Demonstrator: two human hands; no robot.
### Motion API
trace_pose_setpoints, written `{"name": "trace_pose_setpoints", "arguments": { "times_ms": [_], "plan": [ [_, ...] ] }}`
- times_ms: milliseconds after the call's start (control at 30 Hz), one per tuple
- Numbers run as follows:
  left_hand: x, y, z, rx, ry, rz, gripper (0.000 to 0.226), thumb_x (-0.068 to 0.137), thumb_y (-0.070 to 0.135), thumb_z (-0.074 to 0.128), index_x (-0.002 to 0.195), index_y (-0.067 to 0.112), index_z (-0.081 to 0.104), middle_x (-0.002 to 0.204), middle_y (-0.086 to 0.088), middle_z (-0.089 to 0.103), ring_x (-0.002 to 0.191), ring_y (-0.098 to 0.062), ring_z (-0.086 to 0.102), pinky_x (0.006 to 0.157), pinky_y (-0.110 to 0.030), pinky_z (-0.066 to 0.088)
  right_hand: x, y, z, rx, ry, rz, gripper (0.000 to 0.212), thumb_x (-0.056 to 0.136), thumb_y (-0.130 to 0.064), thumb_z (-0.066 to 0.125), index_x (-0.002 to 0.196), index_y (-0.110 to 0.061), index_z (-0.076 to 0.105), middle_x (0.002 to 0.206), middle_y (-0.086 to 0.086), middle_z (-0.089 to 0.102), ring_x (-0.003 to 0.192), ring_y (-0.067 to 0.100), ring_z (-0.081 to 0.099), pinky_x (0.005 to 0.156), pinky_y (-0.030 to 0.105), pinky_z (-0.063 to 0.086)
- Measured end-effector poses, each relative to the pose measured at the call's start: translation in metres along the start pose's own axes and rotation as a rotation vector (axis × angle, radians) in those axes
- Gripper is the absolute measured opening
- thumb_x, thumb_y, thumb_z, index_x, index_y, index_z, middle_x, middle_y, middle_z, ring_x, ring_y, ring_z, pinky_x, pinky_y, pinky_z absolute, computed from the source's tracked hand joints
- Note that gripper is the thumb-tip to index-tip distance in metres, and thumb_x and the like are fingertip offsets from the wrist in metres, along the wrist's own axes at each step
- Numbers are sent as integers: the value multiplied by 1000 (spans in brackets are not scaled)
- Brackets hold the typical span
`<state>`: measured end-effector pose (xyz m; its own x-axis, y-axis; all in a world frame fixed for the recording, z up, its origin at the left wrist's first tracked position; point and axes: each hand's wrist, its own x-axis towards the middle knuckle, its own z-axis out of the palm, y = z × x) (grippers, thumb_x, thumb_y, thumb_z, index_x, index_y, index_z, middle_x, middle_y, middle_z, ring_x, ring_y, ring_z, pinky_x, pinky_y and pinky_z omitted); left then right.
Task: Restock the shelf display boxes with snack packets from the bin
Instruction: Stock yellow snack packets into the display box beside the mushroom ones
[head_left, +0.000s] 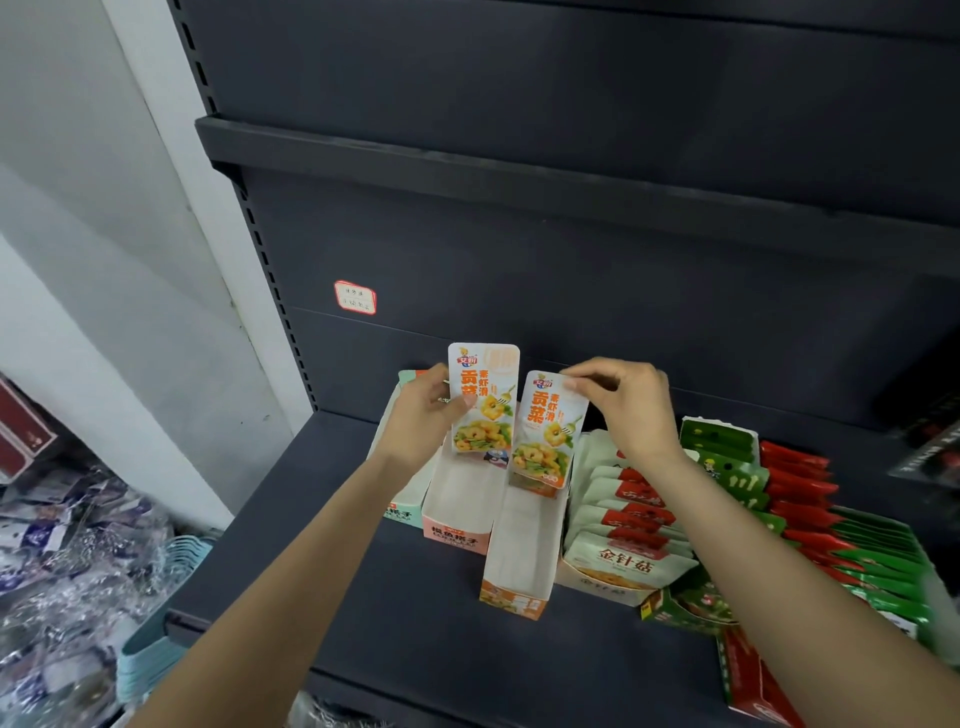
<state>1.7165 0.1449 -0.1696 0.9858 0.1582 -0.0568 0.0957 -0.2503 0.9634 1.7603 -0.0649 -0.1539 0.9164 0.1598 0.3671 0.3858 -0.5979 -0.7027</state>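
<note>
My left hand (423, 415) grips a white and orange snack packet (485, 400) upright above the pink display box (457, 535). My right hand (631, 410) pinches the top of a second packet of the same kind (548, 431), whose lower end dips into the back of the long orange display box (519, 551). That orange box looks empty apart from this packet. At the lower left a pale blue bin (156, 644) holds a heap of shiny packets (67, 566).
Right of the orange box stands a display box of white and red packets (628, 525), then rows of green packets (737, 473) and red ones (805, 499). A green-edged box (397, 512) sits far left. The dark shelf (363, 597) has an upper shelf lip (467, 166) overhead.
</note>
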Motion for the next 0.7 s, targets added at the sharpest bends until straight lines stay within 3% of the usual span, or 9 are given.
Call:
{"name": "trace_pose_setpoints", "arguments": {
  "times_ms": [167,333,500,600,700],
  "plan": [
    [0,-1,0,-8,13,3,26,92,16,58,118,17,56,120,-1,64,106,-18,63,93,-41,51,-2,1,2,-17,-43,20,11,84,-11,69,91,-15,75,84,-10,69,80,1,62,71,6,44],
    [-1,-1,-1,-12,19,3,22,91,16,58,113,19,56,119,0,64,105,-18,63,91,-39,52,-2,-2,4,-77,-188,37,12,85,-8,67,93,-13,75,85,-8,67,81,2,61,72,10,46],
    [-3,0,-3,-17,28,12,24,91,15,58,115,17,56,119,0,64,106,-18,63,92,-43,52,1,-2,4,-96,-161,38,12,85,-7,66,92,-12,74,85,-7,67,80,2,60,70,6,43],
    [-3,-4,-3,-20,16,37,22,91,16,59,112,19,53,116,1,65,100,-16,65,87,-41,55,0,3,8,-165,-253,59,12,85,-7,67,88,-15,75,85,-7,69,82,5,62,79,19,50],
    [-4,-4,0,-25,-10,42,27,90,14,60,112,21,46,114,2,63,98,-14,64,75,-29,57,2,10,12,-273,-365,163,15,85,-6,64,86,-18,74,90,-4,70,88,10,63,84,29,51]
  ]
}}
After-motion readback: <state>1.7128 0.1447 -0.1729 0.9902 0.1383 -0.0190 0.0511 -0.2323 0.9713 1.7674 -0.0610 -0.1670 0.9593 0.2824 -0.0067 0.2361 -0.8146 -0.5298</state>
